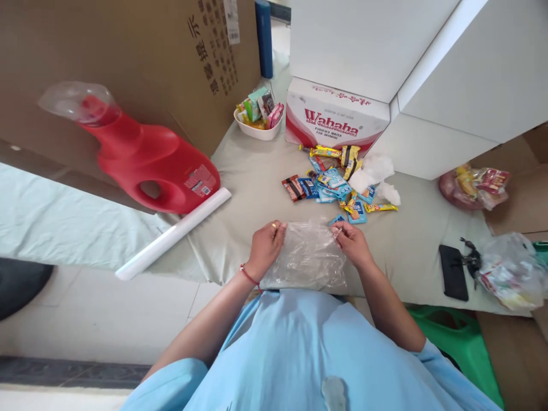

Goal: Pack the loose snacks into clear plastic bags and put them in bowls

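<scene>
A clear plastic bag (310, 254) hangs stretched between my two hands at the front edge of the cloth-covered table. My left hand (266, 246) pinches its upper left corner, with a red cord bracelet on that wrist. On the other side, my right hand (353, 244) grips the upper right corner between closed fingers. The bag looks flat, with nothing visible inside. Just beyond it lies a loose pile of small wrapped snacks (331, 185) in blue, yellow and red-brown packets. Crumpled white tissue (373, 173) rests against the pile's right side.
A white bowl of snacks (261, 132) stands beside a Wahaha carton (336, 120). To the left are a red detergent jug (158, 160), a white roll (175, 234) and a large cardboard box (141, 51). A black phone (452, 274) and a plastic bag of items (514, 271) lie right.
</scene>
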Available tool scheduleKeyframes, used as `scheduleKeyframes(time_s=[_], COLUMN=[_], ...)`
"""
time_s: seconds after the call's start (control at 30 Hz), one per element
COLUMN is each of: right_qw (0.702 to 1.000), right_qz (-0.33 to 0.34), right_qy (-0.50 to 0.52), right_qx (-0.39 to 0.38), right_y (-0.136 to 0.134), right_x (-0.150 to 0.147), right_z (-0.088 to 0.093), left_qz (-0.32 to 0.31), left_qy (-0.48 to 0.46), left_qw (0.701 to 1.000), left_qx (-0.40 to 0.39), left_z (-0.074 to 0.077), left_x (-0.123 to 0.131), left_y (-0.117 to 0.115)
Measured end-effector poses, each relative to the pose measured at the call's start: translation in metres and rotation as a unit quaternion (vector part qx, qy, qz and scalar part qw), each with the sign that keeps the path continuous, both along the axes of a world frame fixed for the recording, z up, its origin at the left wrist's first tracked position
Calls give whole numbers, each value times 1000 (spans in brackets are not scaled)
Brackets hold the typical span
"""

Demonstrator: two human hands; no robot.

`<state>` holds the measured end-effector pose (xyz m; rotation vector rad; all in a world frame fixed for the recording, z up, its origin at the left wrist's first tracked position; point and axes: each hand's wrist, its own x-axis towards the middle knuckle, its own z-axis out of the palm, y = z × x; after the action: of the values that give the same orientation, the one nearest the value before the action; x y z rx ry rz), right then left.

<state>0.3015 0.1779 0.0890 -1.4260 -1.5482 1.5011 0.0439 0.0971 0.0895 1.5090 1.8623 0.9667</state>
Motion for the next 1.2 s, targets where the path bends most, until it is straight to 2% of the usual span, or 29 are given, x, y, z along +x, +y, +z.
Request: scheduleKeyframes(time_s=[0.2,0.3,0.5,0.6,0.7,0.77,0.83,0.9,0.97,1.03,1.1,1.2], right_qw=[998,998,989,985,961,934,925,946,979,995,996,992], right_qz=[-39,-34,30,41,44,57,89,117,84,17,-55,-123], right_qy=[15,-4,-138,-168,-261,-310,-286,-206,-126,-82,-65,-16], right_qx=[-37,-57,-39,-12,77,167,232,222,138,60,27,-34], right_y=[5,6,7,9,7,5,6,14,29,48,62,60], right_x=[10,11,7,9,12,12,8,0,-9,-14,-11,2], right_z=[-9,-12,-26,-26,-19,-13,-9,-9,-11,-11,-7,-1], left_qz=[124,130,145,198,245,199,88,-32,-107,-123,-100,-60], left_qy=[-60,-75,-56,33,186,257,291,300,302,314,329,336], left_qw=[988,983,973,972,952,943,949,950,945,941,939,938], left_qx=[-74,-107,-170,-122,13,66,78,76,68,40,-3,-56], left_z=[0,-5,-15,-16,-15,-15,-16,-20,-26,-32,-36,-38], left_x=[-21,-36,-61,-60,-48,-37,-28,-21,-17,-16,-15,-13], left_y=[3,7,10,5,-8,-19,-26,-27,-24,-20,-15,-12])
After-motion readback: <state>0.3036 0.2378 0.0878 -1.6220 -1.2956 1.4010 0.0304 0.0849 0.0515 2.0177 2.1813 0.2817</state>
